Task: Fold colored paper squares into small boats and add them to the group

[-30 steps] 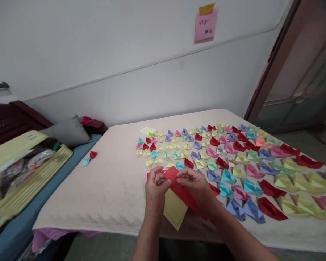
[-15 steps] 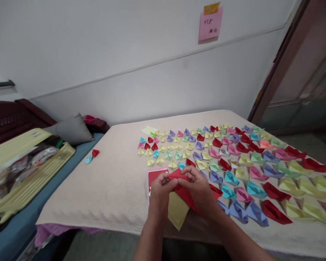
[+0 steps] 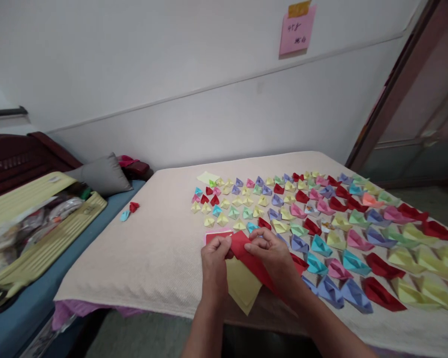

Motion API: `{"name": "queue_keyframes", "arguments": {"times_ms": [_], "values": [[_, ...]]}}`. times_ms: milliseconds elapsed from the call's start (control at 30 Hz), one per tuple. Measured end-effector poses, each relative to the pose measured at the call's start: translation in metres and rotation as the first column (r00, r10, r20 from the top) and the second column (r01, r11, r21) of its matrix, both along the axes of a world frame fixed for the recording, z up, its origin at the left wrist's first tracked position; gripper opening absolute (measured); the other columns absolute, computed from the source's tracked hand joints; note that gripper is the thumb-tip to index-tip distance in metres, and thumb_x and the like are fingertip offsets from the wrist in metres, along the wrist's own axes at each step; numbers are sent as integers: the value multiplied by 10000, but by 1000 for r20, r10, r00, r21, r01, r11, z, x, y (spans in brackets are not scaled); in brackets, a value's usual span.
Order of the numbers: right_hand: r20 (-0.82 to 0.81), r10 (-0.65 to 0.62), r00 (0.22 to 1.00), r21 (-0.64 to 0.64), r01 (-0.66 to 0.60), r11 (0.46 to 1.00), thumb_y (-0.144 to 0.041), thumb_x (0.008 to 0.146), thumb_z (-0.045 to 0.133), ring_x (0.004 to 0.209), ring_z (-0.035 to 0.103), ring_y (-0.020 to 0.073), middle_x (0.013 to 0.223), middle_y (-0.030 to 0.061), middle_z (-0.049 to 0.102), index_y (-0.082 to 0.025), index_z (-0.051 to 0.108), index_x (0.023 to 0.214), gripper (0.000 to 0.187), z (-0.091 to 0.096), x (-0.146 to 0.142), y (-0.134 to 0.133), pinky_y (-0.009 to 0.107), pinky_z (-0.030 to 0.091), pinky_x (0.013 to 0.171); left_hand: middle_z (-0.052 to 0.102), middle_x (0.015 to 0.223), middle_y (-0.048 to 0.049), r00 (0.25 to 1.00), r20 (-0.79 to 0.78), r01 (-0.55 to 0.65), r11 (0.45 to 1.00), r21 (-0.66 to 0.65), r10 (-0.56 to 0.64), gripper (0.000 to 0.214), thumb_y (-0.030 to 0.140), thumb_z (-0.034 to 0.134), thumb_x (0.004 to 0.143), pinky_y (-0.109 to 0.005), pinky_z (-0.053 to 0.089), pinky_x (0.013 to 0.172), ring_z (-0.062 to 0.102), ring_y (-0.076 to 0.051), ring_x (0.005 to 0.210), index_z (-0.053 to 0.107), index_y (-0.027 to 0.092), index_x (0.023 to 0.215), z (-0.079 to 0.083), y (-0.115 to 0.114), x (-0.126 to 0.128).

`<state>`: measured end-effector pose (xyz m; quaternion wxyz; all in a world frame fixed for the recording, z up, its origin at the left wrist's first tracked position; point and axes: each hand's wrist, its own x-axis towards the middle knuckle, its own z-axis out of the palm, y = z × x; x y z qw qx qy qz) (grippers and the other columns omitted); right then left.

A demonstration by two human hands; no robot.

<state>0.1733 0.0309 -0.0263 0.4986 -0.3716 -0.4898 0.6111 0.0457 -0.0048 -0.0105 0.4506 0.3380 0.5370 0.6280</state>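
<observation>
Between my fingertips is a piece of folded red paper (image 3: pixel 242 247) with a raised point at its top. My left hand (image 3: pixel 214 262) pinches its left edge between thumb and fingers. My right hand (image 3: pixel 275 258) grips the right side, thumb lying across the front. Beneath the hands, yellow paper sheets (image 3: pixel 242 288) rest at the front edge of the covered table, one corner hanging toward me. Part of a red sheet (image 3: pixel 217 237) shows behind my left hand. More red paper under my right hand is partly hidden.
Rows of colourful folded paper boats (image 3: pixel 354 238) cover the right side of the cream cloth (image 3: pixel 149 248). Two small folded pieces (image 3: pixel 133 207) lie at the far left. A bench with a grey cushion (image 3: pixel 100 174) and an opened yellow case (image 3: pixel 67 219) stands left. A pink note (image 3: pixel 296 32) hangs on the wall.
My fingertips have moved apart, and more of the red paper's front shows between them. The view has shifted slightly, so the surroundings appear a little farther right.
</observation>
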Motion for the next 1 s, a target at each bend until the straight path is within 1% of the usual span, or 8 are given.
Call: {"name": "queue_keyframes", "arguments": {"times_ms": [67,233,433,500,667,767,867,1000], "values": [[20,17,1000,-5,-17,1000,-309,705,687,409,344,73,465,-109,407,-223,483,803,242,-1,1,1,197,274,420,445,517,36,1000,5,-11,1000,-6,11,313,420,628,712,-222,299,498,376,-83,496,540,155,570,-1,1,-2],[34,55,998,8,-56,998,-280,744,633,471,419,96,530,-83,519,-229,469,847,200,3,0,-2,210,335,472,480,540,33,998,60,-20,999,-28,22,298,442,614,720,-212,311,482,402,-84,485,560,159,644,-3,3,-3],[170,-193,966,102,178,979,-285,729,645,546,504,137,561,-55,564,-223,496,824,187,8,-2,-6,236,389,528,531,626,34,991,126,42,999,-1,-41,232,374,633,728,-208,390,538,499,-94,541,575,175,831,0,2,12],[158,-217,963,87,205,975,-302,723,656,557,528,149,567,-49,574,-223,503,831,203,8,-2,-7,246,408,541,536,639,45,981,190,33,999,33,-38,247,308,649,720,-205,406,555,511,-88,552,563,189,918,2,1,17],[5,-113,994,12,113,994,-382,801,577,702,614,192,735,28,671,-212,525,862,188,8,1,-5,316,473,686,588,679,26,935,355,-3,998,64,-20,275,230,674,702,-188,410,565,515,-62,545,572,167,948,8,2,10],[-70,-95,993,22,97,995,-326,772,614,920,613,221,963,68,678,-220,566,950,213,9,4,0,366,448,855,642,823,-33,908,400,123,992,35,-127,268,254,686,701,-187,405,549,535,-64,569,604,145,931,9,2,-1],[-19,14,1000,86,-12,996,-269,729,652,1148,510,247,1238,76,573,-248,616,1064,338,10,7,2,399,380,968,650,830,-41,868,447,256,966,-31,-216,313,257,708,673,-197,398,530,552,-83,574,620,155,956,9,1,-5],[70,135,988,175,-146,974,-283,730,673,1208,458,272,1324,80,506,-240,710,887,167,11,8,0,403,364,978,625,741,-17,820,481,380,923,-56,-308,294,241,713,654,-177,345,484,517,-66,540,642,157,927,10,-1,-1]]}}
